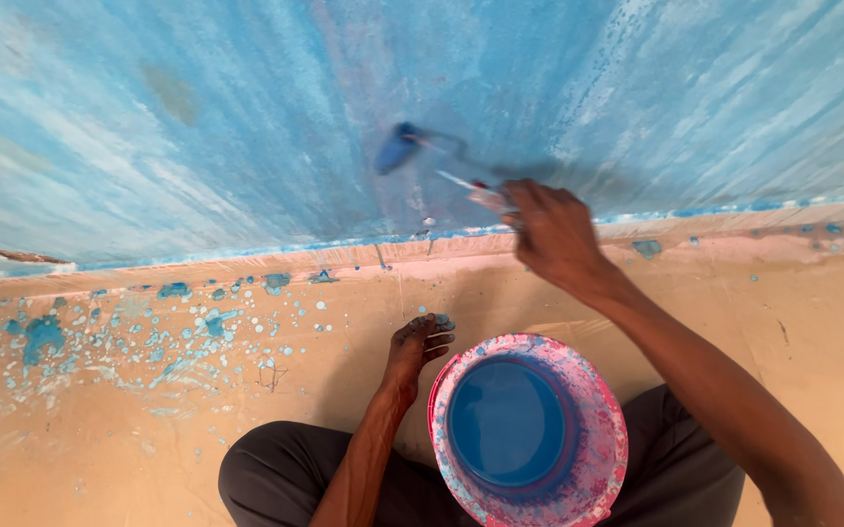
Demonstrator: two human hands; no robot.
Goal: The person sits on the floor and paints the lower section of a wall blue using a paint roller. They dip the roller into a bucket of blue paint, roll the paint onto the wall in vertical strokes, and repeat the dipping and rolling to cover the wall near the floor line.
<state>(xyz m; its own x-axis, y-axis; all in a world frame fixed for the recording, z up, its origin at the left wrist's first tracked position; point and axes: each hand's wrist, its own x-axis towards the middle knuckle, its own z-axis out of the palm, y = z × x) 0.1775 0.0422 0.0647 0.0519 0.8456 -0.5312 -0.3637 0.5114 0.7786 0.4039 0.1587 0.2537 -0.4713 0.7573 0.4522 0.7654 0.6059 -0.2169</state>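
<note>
Before us rises a blue painted wall (pixel 197 117), streaked pale in places, and below it lies a beige floor (pixel 100 429) with many blue drops. Our right hand (pixel 554 234) is closed around the handle of one small paint roller (pixel 400 146), and its blue head is against the wall, a little blurred. Our left hand (pixel 420 346) rests flat on the floor with fingers spread, holding nothing. Just beside this hand, between our knees, stands one pink bucket (pixel 597 410) with blue paint inside and paint spots on the rim.
</note>
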